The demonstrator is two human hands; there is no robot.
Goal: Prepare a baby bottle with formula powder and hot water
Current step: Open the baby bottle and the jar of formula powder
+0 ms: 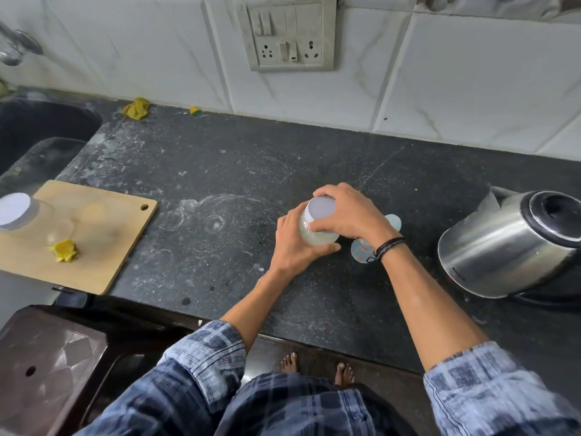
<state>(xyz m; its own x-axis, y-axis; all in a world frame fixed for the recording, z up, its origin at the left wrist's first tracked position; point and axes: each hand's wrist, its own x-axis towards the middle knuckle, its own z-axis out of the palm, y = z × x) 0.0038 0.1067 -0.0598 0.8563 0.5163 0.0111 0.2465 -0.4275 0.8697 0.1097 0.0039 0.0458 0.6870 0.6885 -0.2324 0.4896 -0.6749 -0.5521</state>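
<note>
Right now the left hand wraps its grip round the standing jar on the desk, the right hand clasping the lid directly above.

two jars, one kettle

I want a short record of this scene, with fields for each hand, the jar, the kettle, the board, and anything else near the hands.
left hand: grips the glass body of the jar
right hand: fingers curled round the white lid from above
jar: lid on, pale contents, at the middle of the counter
kettle: steel, black top, right of the hands
cutting board: wooden, far left, bears a second jar and a yellow scrap
near hands: pale blue item, partly hidden by the right wrist, kind unclear
</note>
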